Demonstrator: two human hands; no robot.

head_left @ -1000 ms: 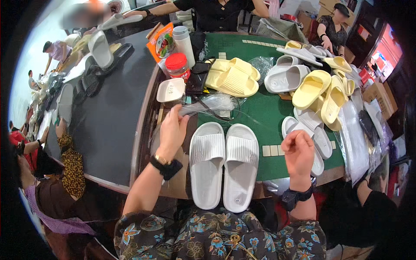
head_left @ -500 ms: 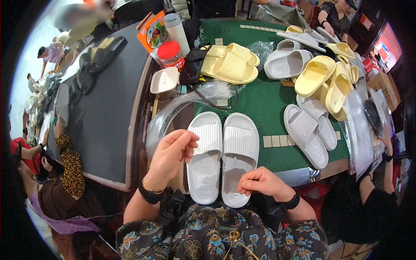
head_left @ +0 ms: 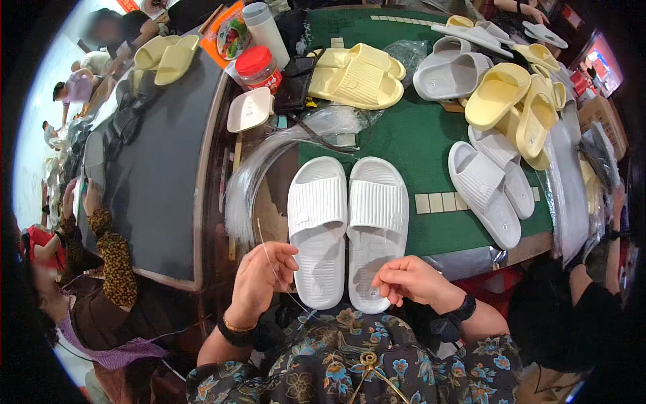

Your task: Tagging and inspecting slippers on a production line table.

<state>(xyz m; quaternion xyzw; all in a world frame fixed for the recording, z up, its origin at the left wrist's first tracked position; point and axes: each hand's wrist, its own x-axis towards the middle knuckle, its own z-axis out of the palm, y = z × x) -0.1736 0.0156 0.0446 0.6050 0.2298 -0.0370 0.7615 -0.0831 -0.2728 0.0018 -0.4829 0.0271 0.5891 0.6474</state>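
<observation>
Two pale grey slide slippers (head_left: 316,266) lie side by side before me, toes away, with ribbed straps. Beside the left slipper's heel, my left hand (head_left: 256,279) is closed on a thin clear plastic strand (head_left: 261,236). The strand sticks up above the fingers and trails down toward my lap. My right hand (head_left: 420,286) is over the right slipper's heel, thumb and fingers pinched together; what they hold, if anything, is too small to make out. A bundle of similar clear strands (head_left: 245,185) curves along the table's left edge.
Yellow slippers (head_left: 353,77) lie beyond on the green tabletop. Grey slippers (head_left: 478,182) and a mixed pile with yellow ones (head_left: 498,94) are at right. A red-lidded jar (head_left: 256,67), white bottle (head_left: 266,34) and white dish (head_left: 250,111) stand back left. Co-workers sit on both sides.
My left hand has moved down from the left slipper's strap, and a strand now shows in it. My right hand has shifted slightly right. At far left, yellow slippers have appeared.
</observation>
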